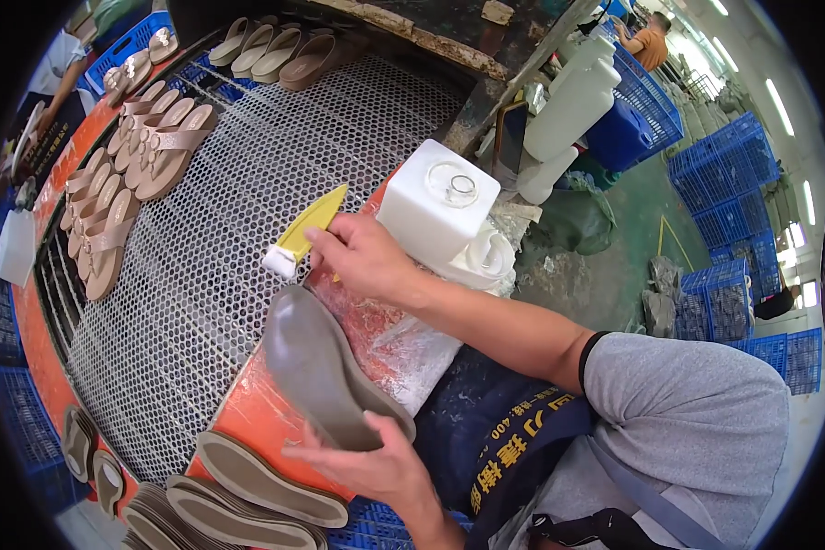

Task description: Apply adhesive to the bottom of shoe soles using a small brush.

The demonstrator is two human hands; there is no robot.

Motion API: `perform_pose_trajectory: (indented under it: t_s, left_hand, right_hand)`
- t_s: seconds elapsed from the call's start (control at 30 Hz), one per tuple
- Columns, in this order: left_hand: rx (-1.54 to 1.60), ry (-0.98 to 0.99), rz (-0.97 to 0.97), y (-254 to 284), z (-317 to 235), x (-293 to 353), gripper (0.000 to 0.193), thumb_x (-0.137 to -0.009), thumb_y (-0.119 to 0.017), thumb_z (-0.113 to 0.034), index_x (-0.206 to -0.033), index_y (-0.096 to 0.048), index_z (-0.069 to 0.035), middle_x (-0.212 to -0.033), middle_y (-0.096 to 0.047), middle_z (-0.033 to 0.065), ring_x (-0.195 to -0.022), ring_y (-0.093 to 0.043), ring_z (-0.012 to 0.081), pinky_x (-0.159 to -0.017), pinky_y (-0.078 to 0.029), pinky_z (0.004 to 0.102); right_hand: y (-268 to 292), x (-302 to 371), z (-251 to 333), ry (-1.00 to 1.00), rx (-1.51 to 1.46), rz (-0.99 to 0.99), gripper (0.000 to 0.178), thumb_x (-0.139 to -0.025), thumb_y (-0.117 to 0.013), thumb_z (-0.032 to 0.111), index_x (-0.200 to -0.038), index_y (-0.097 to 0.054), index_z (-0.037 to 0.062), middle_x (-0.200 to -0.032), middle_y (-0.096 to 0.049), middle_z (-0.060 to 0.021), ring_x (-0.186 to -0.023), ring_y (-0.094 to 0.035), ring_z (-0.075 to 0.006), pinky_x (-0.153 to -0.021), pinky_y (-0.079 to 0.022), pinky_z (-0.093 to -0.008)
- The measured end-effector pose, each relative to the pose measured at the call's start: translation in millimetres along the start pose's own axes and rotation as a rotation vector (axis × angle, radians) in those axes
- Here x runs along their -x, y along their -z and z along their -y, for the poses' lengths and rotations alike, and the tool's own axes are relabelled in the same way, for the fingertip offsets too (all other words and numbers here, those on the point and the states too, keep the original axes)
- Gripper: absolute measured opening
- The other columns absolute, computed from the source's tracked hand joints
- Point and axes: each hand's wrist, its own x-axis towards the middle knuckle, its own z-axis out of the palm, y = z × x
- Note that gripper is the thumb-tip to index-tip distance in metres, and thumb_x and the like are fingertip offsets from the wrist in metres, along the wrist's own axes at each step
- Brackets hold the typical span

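My left hand grips the lower end of a glossy grey-brown shoe sole, thumb on its near edge and fingers stretched beneath. The sole is tilted above the red table edge. Above its far end, my right hand pinches a flat yellow brush with a white tip that points down-left over the perforated metal surface. The white tip is apart from the sole. A square white plastic container with a round opening in its top stands just beyond my right wrist.
Thong sandals stand in rows at the left, and more footwear at the back. Stacked insoles lie at the near edge. A perforated metal grate spans the tabletop. Blue crates stand at the right, with people farther off.
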Motion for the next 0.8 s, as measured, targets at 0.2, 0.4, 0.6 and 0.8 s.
perform_pose_trajectory:
  t_s: [0.2, 0.4, 0.6, 0.8]
  left_hand:
    - [-0.470, -0.069, -0.251, 33.4, 32.4, -5.9, 0.090, -0.096, -0.066, -0.014, -0.164, -0.011, 0.007, -0.148, -0.048, 0.0289, -0.130, -0.054, 0.0420, -0.112, -0.043, 0.0466]
    - [-0.210, -0.141, -0.287, 43.1, 16.2, 17.2, 0.075, -0.103, -0.056, -0.010, -0.164, -0.015, 0.006, -0.152, -0.047, 0.0270, -0.136, -0.051, 0.0412, -0.117, -0.040, 0.0469]
    - [0.006, -0.019, -0.293, 46.3, 26.3, 48.0, 0.068, -0.105, -0.050, -0.008, -0.163, -0.016, 0.005, -0.152, -0.047, 0.0260, -0.139, -0.049, 0.0404, -0.120, -0.037, 0.0467]
    - [-0.040, -0.065, -0.262, 48.0, 30.9, 52.8, 0.067, -0.105, -0.047, -0.004, -0.163, -0.015, 0.005, -0.152, -0.046, 0.0265, -0.139, -0.050, 0.0390, -0.121, -0.036, 0.0467]
  right_hand:
    - [-6.5, 31.8, -0.5, -0.080, 0.013, 0.073, 0.033, -0.104, -0.059, 0.024, -0.081, -0.073, 0.0042, -0.073, -0.071, -0.0022, -0.057, -0.056, -0.0118, -0.055, -0.048, -0.0299]
    - [-32.2, 87.4, -48.4, 0.305, 0.277, 0.228, 0.034, -0.104, -0.060, 0.026, -0.079, -0.073, 0.0077, -0.068, -0.067, -0.0003, -0.055, -0.053, -0.0135, -0.054, -0.045, -0.0311]
    - [-3.0, 127.8, -18.9, -0.063, 0.009, 0.433, 0.034, -0.102, -0.059, 0.022, -0.076, -0.072, 0.0031, -0.069, -0.071, -0.0061, -0.056, -0.057, -0.0279, -0.058, -0.050, -0.0389]
    - [17.8, 145.2, -28.0, 0.075, 0.072, 0.734, 0.034, -0.103, -0.059, 0.024, -0.079, -0.072, 0.0047, -0.070, -0.070, -0.0023, -0.056, -0.055, -0.0225, -0.059, -0.049, -0.0346]
